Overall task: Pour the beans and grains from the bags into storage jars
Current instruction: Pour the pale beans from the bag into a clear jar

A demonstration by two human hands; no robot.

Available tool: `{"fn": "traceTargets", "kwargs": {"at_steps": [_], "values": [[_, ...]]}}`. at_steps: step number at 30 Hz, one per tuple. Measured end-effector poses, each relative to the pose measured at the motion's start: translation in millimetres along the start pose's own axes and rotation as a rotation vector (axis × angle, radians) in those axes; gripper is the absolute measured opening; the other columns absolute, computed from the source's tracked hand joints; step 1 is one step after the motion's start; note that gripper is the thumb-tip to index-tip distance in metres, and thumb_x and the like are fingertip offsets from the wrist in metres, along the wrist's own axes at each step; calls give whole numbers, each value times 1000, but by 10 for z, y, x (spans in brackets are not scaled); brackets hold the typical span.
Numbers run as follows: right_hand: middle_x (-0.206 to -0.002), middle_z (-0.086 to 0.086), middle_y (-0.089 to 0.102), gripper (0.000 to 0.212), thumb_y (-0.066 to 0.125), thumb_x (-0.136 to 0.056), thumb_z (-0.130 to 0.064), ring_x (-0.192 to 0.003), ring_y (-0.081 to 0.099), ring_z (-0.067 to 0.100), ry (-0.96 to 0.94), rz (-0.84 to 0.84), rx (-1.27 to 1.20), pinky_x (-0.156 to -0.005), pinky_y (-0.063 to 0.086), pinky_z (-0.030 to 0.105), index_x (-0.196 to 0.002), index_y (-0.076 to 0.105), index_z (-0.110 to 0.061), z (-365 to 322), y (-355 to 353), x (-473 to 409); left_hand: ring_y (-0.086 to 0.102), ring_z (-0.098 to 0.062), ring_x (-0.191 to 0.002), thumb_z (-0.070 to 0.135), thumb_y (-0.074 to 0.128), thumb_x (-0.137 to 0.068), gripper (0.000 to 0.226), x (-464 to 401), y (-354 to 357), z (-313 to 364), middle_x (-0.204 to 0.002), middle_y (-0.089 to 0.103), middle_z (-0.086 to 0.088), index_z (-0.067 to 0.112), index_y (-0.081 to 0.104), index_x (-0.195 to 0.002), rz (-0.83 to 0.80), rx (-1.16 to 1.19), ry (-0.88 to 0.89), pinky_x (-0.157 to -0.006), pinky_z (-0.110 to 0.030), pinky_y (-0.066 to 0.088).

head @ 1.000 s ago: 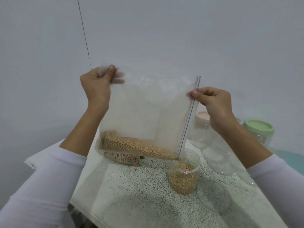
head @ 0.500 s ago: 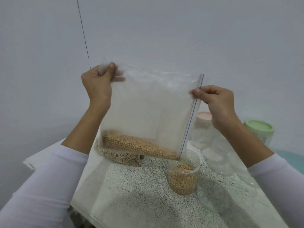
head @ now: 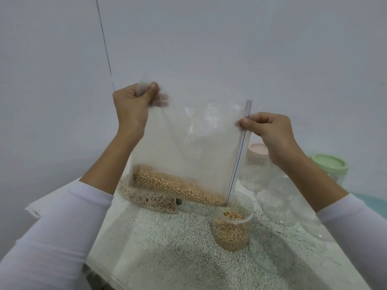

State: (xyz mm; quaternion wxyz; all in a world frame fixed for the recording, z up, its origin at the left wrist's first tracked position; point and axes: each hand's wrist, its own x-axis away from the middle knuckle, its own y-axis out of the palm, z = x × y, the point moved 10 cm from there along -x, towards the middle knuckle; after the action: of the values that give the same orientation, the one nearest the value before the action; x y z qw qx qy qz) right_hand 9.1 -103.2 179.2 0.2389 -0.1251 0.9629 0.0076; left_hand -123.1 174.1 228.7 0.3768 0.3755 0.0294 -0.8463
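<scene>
No brand, label or readable writing shows on anything here; the only marking is the thin blue zip line along the mouth edge of the clear zip bag [head: 188,143]. The bag hangs in the air above the speckled table [head: 167,248], turned on its side so that its zip edge runs steeply down the right side and its closed bottom faces left; the lowest corner, at the foot of the zip line, points down into the open jar [head: 232,229]. The left hand [head: 132,107] pinches the bag's upper left corner, thumb on the near face and curled fingers behind the plastic. The right hand [head: 270,130] pinches the zip edge high up, fingers curled over it. The tan beans [head: 178,187] lie in a long heap along the bag's lower edge, sloping down toward the right corner just over the jar's rim. The jar stands upright on the table, partly filled with the same beans, lidless. Behind the held bag, a second bag of darker mixed grains [head: 148,197] lies on the table. To the right stand a clear jar with a pink lid [head: 258,149] and one with a green lid [head: 328,164], with more clear containers near them, too transparent to tell apart well.
</scene>
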Motion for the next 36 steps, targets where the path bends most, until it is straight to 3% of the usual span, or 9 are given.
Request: {"fn": "traceTargets", "kwargs": {"at_steps": [11, 14, 18, 20, 24, 27, 30, 34, 36], "values": [[-63, -10, 70, 9, 70, -83, -8, -67, 64, 0, -14, 76, -27, -76, 46, 9, -75, 70, -12, 32, -96, -54, 70, -18, -61, 7, 65, -89, 17, -13, -21, -66, -63, 69, 2, 9, 68, -72, 64, -2, -11, -62, -28, 55], [-63, -10, 70, 9, 71, -81, -8, -66, 64, -1, 18, -23, 11, -77, 44, 11, -73, 70, -12, 81, 15, -47, 68, -16, -58, 4, 63, -89, 17, 7, 104, -85, -58, 68, 4, 5, 67, -72, -23, -7, -20, -59, -28, 56], [-61, -11, 70, 14, 70, -82, -6, -66, 64, 0, -28, 90, -51, -75, 47, 10, -71, 69, -15, 55, -121, -40, 69, -17, -59, 8, 64, -90, 17, -5, 36, -95, -58, 68, 6, 8, 66, -73, 51, -10, -9, -66, -35, 58], [-62, -11, 70, 12, 70, -82, -7, -67, 64, -1, -8, 10, -8, -78, 46, 11, -72, 70, -14, 77, -38, -35, 69, -16, -59, 7, 64, -89, 16, 3, 121, -106, -58, 69, 6, 7, 67, -73, -11, -17, -18, -65, -33, 57], [-63, -11, 70, 14, 70, -82, -7, -69, 64, 1, -23, 90, -58, -73, 46, 8, -71, 70, -15, 84, -136, -27, 69, -16, -59, 7, 64, -89, 21, 20, 39, -97, -57, 67, 8, 11, 66, -69, 69, -16, -2, -66, -35, 58], [-63, -10, 70, 10, 70, -82, -7, -67, 64, 0, -1, 1, -18, -73, 45, 8, -73, 70, -12, 92, -51, -12, 69, -16, -57, 6, 63, -90, 19, 27, 115, -68, -57, 68, 6, 9, 66, -70, 1, -22, -5, -60, -31, 57], [-62, -10, 70, 11, 69, -83, -6, -67, 63, 1, -44, 92, -66, -70, 45, 7, -73, 70, -12, 21, -170, -4, 68, -16, -56, 7, 63, -90, 19, 26, 38, -8, -60, 67, 5, 9, 66, -71, 64, -13, 19, -56, -26, 53], [-63, -10, 70, 8, 69, -83, -6, -67, 63, 2, -32, 20, -35, -70, 45, 7, -76, 71, -10, 26, -58, 47, 68, -14, -55, 7, 63, -90, 16, 41, 143, 11, -57, 68, 5, 6, 66, -73, -30, -27, 2, -58, -26, 54], [-63, -10, 70, 9, 69, -83, -6, -67, 64, 1, -52, 85, -82, -69, 45, 7, -75, 70, -10, 2, -132, 57, 69, -17, -58, 7, 64, -89, 16, 27, 53, 25, -59, 69, 5, 6, 67, -74, 29, -10, 15, -60, -30, 56]]}}
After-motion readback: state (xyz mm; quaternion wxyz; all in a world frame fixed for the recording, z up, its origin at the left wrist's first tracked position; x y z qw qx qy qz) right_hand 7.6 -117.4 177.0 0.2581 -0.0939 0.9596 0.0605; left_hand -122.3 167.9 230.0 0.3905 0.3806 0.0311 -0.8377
